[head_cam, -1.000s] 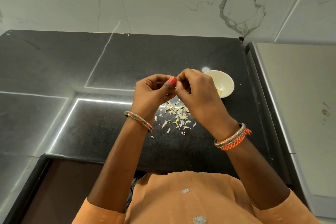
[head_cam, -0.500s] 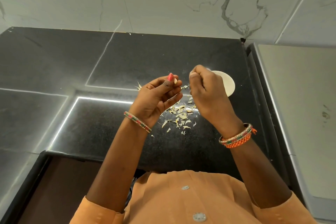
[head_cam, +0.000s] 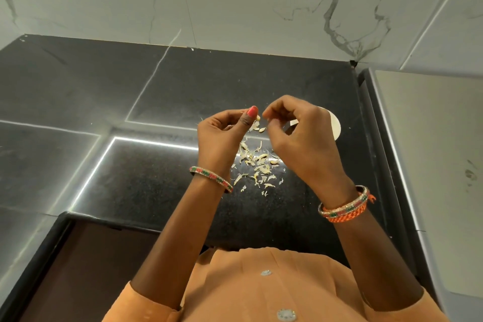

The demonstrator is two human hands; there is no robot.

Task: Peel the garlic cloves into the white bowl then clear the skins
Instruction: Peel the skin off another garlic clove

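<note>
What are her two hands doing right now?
Left hand: fingers pinch a garlic clove.
Right hand: fingers curled; cannot tell whether they hold anything.

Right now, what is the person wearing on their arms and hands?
The left hand has a pink-red painted thumbnail and a thin beaded bangle of pink, green and gold at the wrist. The right hand wears similar bangles with an orange braided thread band. Short orange sleeves cover the upper arms.

garlic clove (head_cam: 258, 117) in fingers; skins (head_cam: 257, 165) scattered; white bowl (head_cam: 335, 127) beyond.
</note>
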